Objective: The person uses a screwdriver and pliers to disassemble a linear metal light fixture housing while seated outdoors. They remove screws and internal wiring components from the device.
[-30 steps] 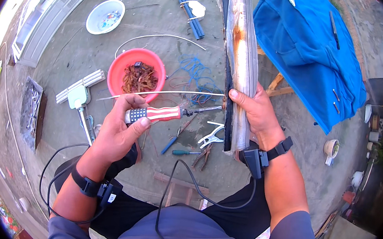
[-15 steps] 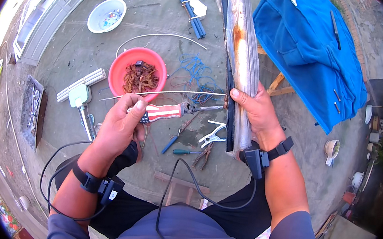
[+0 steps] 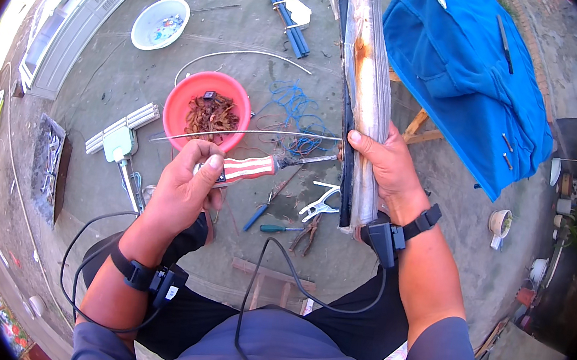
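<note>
My left hand (image 3: 193, 178) is closed around a screwdriver (image 3: 250, 169) with a red-and-white handle. Its shaft reaches right, and the tip meets the dark edge of a long, silvery, rust-stained bar (image 3: 364, 89). My right hand (image 3: 391, 165) grips that bar near its lower end, thumb across its face. From the same edge, just above the screwdriver tip, a thin metal rod (image 3: 272, 133) runs left over the front of a red bowl (image 3: 243, 97) filled with brown curled pieces. Whether the rod is fixed to the bar I cannot tell.
Below the screwdriver lie a green-handled screwdriver (image 3: 276, 228), pliers (image 3: 307, 237) and a white clamp (image 3: 320, 205). Blue wire (image 3: 295, 106) is tangled beyond. A blue cloth (image 3: 451, 63) covers something at the right. A white basin (image 3: 156, 26) and a metal tray (image 3: 51, 167) stand left.
The screwdriver has tilted slightly, its tip a little higher against the bar's edge. The rod has shifted slightly upward. Both hands keep their holds.
</note>
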Motion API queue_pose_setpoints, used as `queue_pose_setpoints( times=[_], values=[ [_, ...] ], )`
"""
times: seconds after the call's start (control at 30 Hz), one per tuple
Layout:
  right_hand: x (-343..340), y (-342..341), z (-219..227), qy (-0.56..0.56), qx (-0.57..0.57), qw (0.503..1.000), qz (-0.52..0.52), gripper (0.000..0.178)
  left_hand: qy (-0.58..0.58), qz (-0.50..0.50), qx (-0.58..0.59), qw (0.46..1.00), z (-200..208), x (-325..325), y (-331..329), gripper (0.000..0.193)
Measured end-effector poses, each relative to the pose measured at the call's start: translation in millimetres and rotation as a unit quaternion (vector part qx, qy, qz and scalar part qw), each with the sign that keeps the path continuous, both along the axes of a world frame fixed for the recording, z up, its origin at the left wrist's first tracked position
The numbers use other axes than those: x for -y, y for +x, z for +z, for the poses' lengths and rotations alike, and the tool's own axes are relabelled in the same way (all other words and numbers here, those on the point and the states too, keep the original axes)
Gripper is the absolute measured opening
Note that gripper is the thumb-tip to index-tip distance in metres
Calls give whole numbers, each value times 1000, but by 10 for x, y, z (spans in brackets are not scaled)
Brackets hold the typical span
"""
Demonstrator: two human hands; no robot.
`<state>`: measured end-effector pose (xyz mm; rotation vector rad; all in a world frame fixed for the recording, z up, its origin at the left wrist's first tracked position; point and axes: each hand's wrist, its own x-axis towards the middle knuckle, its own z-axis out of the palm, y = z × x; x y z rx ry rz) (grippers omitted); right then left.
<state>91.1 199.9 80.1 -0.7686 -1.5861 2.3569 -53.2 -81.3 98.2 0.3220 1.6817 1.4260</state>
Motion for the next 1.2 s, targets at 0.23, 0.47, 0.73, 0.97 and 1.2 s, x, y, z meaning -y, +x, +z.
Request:
queue_pose_setpoints(
  times=[0.23,0.47,0.73,0.97,1.2],
  values=[
    [-26,-2,-53,0,-2,1000,1,33,104,0,-102,989,-59,-5,36,34],
    [48,-14,3,-6,-1,1000,-2,35,26,0,96,995,-19,36,-135,35],
    [-6,-12,12,-6,-11,1000,-2,33,71,29,-78,994,-21,-36,28,37],
    [24,-21,52,-5,0,1000,-5,32,8,17,-56,998,32,-25,24,36],
    [-22,-7,37,3,-9,1000,-5,29,67,1,-54,996,-13,-3,1,36]
  ],
)
